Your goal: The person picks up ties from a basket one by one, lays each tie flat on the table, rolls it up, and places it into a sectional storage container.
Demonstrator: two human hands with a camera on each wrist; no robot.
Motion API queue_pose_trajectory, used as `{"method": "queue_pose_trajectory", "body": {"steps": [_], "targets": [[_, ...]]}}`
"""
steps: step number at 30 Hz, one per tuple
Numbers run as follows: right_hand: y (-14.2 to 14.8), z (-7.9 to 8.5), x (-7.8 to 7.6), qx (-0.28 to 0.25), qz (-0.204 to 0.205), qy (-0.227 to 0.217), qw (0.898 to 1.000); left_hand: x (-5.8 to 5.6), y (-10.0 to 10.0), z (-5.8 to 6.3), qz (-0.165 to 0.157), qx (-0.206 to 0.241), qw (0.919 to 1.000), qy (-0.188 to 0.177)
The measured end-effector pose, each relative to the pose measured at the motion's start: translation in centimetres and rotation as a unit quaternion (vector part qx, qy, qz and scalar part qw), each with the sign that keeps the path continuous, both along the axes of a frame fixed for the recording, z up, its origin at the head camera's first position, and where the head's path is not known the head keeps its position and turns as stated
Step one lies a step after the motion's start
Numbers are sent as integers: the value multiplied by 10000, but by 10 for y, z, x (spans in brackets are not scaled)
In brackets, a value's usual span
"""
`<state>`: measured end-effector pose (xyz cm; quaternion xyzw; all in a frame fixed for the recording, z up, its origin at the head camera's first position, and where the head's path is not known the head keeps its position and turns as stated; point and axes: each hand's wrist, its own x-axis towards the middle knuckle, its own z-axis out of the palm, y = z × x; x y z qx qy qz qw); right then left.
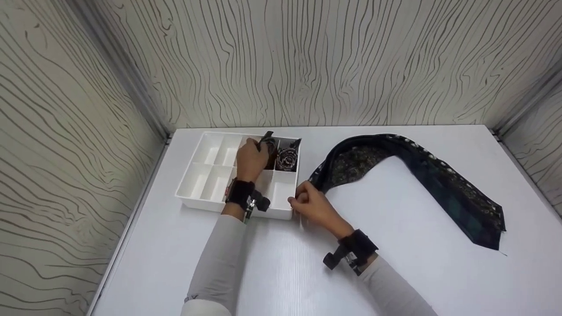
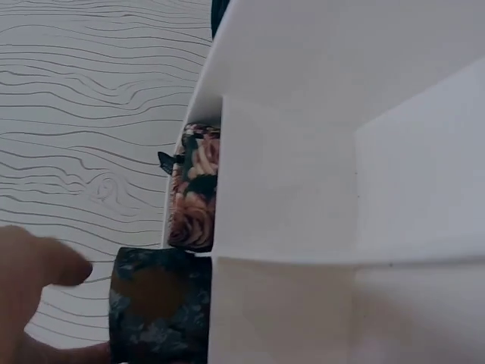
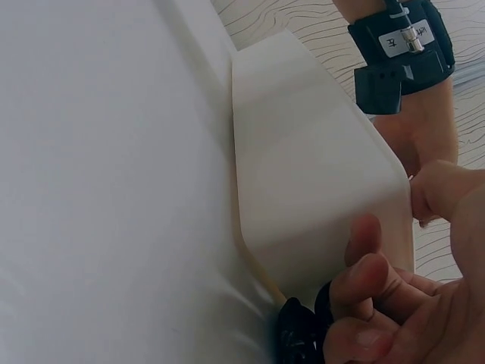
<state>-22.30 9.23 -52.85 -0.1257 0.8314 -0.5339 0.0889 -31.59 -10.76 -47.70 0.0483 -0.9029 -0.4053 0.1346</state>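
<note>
Fingers of the left hand (image 1: 252, 162) are sitting bent at the dark rolled tie (image 2: 163, 334), one touching it and the thumb standing clear, so I can't tell if they're really gripping. Its loose tail is pointing toward the back wall (image 1: 303, 66), leaning slightly right, and the roll is resting right at the fingertips in a back-row compartment of the white box (image 1: 197, 203). Right hand (image 1: 314, 206) is lightly pinching the box's right rim, fingers resting bent outside. Loose tie (image 1: 452, 193) is lying on the white table (image 1: 395, 245), one end just beside those fingers, long axis arching away then running near-right, pointed end aiming that way. Floral rolled tie (image 1: 287, 159) is filling the back-right compartment, spiral end showing.
</note>
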Motion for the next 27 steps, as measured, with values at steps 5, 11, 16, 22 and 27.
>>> {"method": "queue_pose_trajectory", "body": {"steps": [5, 11, 16, 22, 27], "targets": [[1, 2, -1, 57, 49, 5, 10000, -1, -9, 2, -427, -69, 9990, 110], [-1, 3, -2, 85, 73, 13, 9999, -2, -14, -1, -972, -345, 9946, 107], [-2, 4, -2, 62, 109, -34, 9999, 5, -10, 0, -1058, -621, 9914, 461], [-2, 6, -3, 82, 81, 51, 9999, 15, -1, 6, -2107, -1520, 9649, -389], [-1, 6, -2, 151, 97, 66, 9998, 14, 3, 3, -2440, -1954, 9436, -1093]]}}
